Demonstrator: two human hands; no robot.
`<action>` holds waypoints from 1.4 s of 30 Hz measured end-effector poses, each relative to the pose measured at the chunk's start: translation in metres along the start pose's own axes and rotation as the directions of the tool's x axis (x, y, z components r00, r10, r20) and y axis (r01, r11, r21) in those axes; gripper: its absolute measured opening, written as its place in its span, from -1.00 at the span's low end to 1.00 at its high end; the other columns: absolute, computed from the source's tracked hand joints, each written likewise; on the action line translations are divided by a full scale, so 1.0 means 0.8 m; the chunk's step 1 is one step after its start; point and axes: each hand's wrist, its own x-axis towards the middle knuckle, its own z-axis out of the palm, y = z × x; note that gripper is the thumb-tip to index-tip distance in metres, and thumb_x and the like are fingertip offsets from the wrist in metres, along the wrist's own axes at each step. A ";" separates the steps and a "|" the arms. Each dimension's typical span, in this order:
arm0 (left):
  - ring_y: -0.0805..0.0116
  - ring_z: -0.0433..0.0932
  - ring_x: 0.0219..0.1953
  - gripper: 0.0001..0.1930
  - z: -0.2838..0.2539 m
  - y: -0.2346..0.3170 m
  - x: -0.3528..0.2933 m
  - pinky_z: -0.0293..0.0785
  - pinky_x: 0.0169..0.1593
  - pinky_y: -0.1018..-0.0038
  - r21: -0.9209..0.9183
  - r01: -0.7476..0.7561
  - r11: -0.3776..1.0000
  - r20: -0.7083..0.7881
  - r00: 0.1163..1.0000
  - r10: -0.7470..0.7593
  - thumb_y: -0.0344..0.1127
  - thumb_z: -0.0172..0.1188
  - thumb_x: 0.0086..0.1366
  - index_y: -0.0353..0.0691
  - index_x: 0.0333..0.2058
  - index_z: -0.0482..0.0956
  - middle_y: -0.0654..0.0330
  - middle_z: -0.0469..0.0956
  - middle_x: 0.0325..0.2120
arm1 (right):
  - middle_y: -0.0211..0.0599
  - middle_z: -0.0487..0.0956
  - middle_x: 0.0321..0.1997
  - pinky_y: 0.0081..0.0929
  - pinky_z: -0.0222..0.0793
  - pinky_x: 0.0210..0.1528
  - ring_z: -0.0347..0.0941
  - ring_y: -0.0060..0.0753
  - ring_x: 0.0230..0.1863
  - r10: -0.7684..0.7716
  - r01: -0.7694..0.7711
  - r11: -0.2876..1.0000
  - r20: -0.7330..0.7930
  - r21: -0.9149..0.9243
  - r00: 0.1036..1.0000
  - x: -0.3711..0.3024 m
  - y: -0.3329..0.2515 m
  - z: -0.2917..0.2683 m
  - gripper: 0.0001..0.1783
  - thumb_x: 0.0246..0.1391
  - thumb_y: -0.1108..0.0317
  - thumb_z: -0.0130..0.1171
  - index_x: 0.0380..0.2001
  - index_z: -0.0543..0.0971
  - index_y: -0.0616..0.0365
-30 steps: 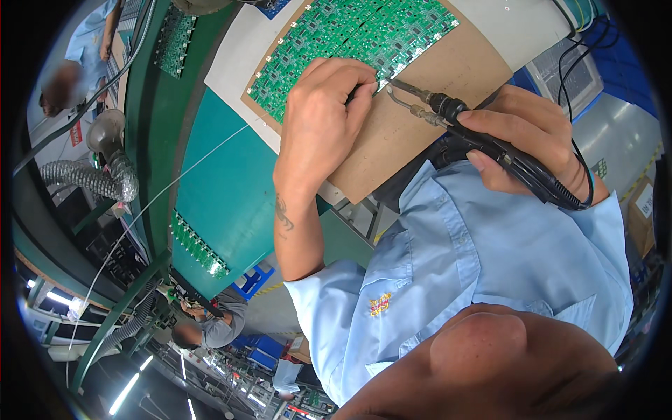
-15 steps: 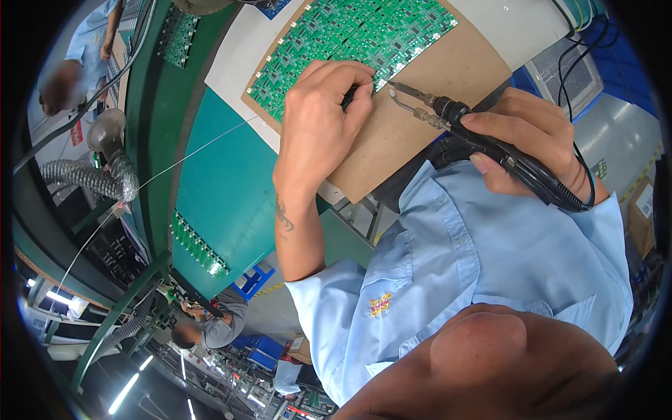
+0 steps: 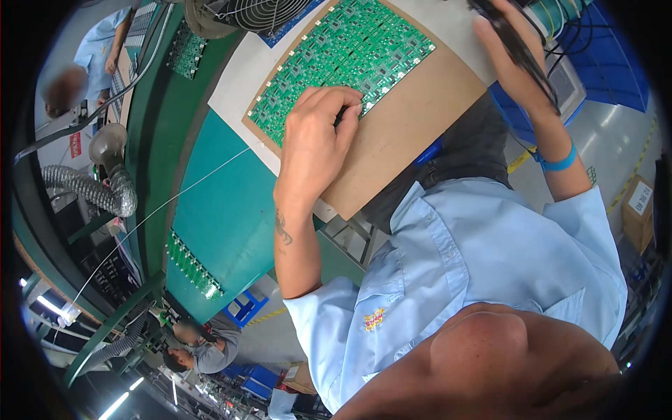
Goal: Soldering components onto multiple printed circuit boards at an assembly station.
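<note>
A panel of green circuit boards [image 3: 350,52] lies on a brown sheet of board [image 3: 413,112]. My left hand [image 3: 315,136] rests over the panel's near edge, thumb and fingers pinched together. Something small and dark shows between them, too hidden to name. A thin pale wire [image 3: 189,183] runs from the lower left up toward this hand. My right hand [image 3: 514,70] is raised at the upper right, beyond the brown sheet, closed around a black soldering iron [image 3: 521,49]. The iron's tip is out of the picture.
A round fan grille [image 3: 269,12] stands at the back. On the green mat [image 3: 217,224] lies a strip of small circuit boards [image 3: 192,266]. A flexible metal duct [image 3: 84,185] is at the left. Blue bins [image 3: 612,63] stand right. Other people work at left and lower left.
My right hand has lifted the soldering iron from beside my left hand, away to the upper right. My left hand stays pinched at the panel edge, and the view has shifted slightly.
</note>
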 end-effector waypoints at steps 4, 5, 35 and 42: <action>0.34 0.55 -0.31 -0.95 -0.002 0.001 -0.005 0.51 -0.18 0.48 -0.015 -0.001 1.000 -0.115 0.993 -0.001 -0.56 0.31 0.28 -0.34 -0.29 0.70 0.23 0.74 -0.21 | -0.12 0.55 0.32 -0.32 0.39 0.29 0.52 -0.07 0.21 0.205 -0.205 0.951 0.025 0.232 0.978 -0.005 -0.008 -0.005 -0.41 0.27 0.27 0.30 0.32 0.47 0.21; 0.35 0.54 -0.32 -0.95 -0.003 0.001 -0.008 0.50 -0.19 0.49 -0.026 -0.005 1.000 -0.161 0.987 0.001 -0.56 0.31 0.29 -0.34 -0.29 0.70 0.23 0.73 -0.22 | -0.12 0.53 0.34 -0.31 0.39 0.31 0.51 -0.07 0.23 0.197 -0.189 0.939 0.001 0.289 0.980 -0.013 -0.014 -0.009 -0.39 0.27 0.24 0.30 0.32 0.47 0.20; 0.37 0.58 -0.23 -0.91 -0.015 -0.019 -0.028 0.52 -0.16 0.48 0.020 -0.035 0.999 -0.006 0.999 0.035 -0.54 0.30 0.26 -0.30 -0.26 0.71 0.28 0.78 -0.14 | -0.30 0.55 -0.50 -0.52 0.27 -0.53 0.31 -0.39 -0.59 -0.450 0.344 0.877 0.323 0.335 0.832 -0.080 -0.098 0.004 -0.57 -0.12 0.47 0.41 -0.08 0.71 0.32; 0.37 0.58 -0.23 -0.91 -0.016 -0.020 -0.027 0.53 -0.16 0.47 0.008 -0.037 0.999 0.002 0.999 0.037 -0.54 0.30 0.26 -0.30 -0.26 0.71 0.28 0.79 -0.13 | -0.32 0.52 -0.52 -0.52 0.27 -0.53 0.31 -0.40 -0.59 -0.456 0.352 0.877 0.335 0.326 0.825 -0.077 -0.099 0.006 -0.55 -0.12 0.47 0.42 -0.06 0.71 0.31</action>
